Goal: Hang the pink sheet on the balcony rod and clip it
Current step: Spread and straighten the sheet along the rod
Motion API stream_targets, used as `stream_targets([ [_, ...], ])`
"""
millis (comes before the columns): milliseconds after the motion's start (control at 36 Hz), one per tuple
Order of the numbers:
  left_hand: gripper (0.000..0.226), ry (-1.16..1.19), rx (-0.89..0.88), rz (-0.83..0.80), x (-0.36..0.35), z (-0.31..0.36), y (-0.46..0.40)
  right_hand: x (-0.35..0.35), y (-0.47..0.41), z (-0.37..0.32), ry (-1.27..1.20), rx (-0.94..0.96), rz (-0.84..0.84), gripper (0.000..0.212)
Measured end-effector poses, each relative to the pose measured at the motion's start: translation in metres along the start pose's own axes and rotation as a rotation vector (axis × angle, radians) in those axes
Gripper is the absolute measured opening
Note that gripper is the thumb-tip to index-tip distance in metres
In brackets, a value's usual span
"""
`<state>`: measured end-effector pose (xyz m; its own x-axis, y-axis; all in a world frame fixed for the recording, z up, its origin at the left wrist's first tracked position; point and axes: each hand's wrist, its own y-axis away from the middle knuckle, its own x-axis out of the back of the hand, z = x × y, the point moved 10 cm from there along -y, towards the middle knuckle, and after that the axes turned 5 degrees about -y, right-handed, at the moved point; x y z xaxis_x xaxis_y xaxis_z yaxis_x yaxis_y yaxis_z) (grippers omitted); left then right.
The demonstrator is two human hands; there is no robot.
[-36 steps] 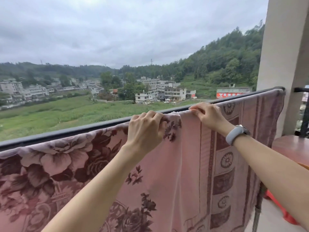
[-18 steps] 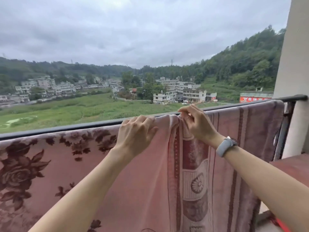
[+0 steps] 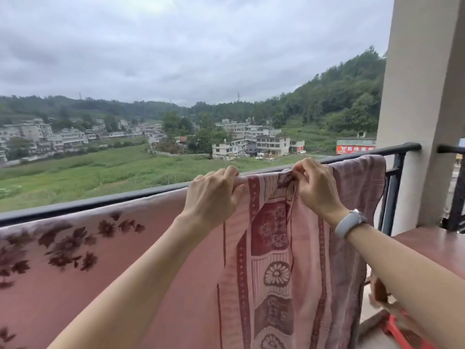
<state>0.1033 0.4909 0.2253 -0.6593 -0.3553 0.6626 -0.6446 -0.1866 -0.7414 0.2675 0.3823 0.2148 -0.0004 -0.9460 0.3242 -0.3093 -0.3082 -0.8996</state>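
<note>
Pink sheet (image 3: 176, 260) already drapes the rod (image 3: 100, 202); left hand (image 3: 214, 195) and right hand (image 3: 317, 187) pinch its top fold, no clip visible yet.

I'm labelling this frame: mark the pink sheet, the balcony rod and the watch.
pink sheet (image 3: 156, 260): head view, plain pink area left of the forearm.
balcony rod (image 3: 88, 206): head view, bare top rail.
watch (image 3: 348, 222): head view, grey band on the wrist.
</note>
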Motion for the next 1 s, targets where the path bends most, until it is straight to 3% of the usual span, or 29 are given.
stream_targets([
  [111,0.036,-0.041,-0.087,-0.083,-0.034,0.031,-0.024,-0.002,0.003,0.003,-0.094,0.114,-0.101,0.014],
  [194,0.036,-0.026,-0.123,-0.079,-0.049,0.051,-0.039,0.011,-0.008,0.042,-0.02,0.003,-0.033,0.024],
  [250,0.036,0.008,-0.128,-0.069,-0.056,0.064,-0.049,0.011,-0.011,0.078,0.08,-0.101,-0.086,0.027],
  [306,0.036,0.009,-0.144,-0.052,-0.065,0.078,-0.059,0.012,-0.011,0.102,0.099,-0.152,-0.135,0.022],
  [417,0.033,-0.021,-0.138,-0.01,-0.077,0.095,-0.072,0.021,-0.02,0.11,0.047,-0.117,-0.051,0.008],
  [500,0.032,-0.006,-0.13,0.001,-0.085,0.102,-0.08,0.019,-0.029,0.113,0.104,-0.081,-0.072,0.01],
  [611,0.031,-0.022,-0.154,0.047,-0.095,0.123,-0.095,0.056,-0.039,0.151,0.136,-0.106,0.041,0.008],
  [778,0.037,0.01,-0.123,0.071,-0.12,0.171,-0.117,0.084,-0.035,0.21,-0.014,-0.035,0.017,0.014],
  [833,0.038,-0.005,-0.076,0.064,-0.131,0.186,-0.125,0.094,-0.034,0.249,-0.001,-0.105,0.028,0.021],
  [917,0.038,-0.034,-0.007,0.057,-0.145,0.206,-0.14,0.094,-0.026,0.317,0.028,-0.355,-0.056,0.038],
  [1000,0.033,-0.12,0.049,0.046,-0.158,0.216,-0.151,0.07,-0.001,0.354,-0.248,-0.638,-0.272,0.039],
])
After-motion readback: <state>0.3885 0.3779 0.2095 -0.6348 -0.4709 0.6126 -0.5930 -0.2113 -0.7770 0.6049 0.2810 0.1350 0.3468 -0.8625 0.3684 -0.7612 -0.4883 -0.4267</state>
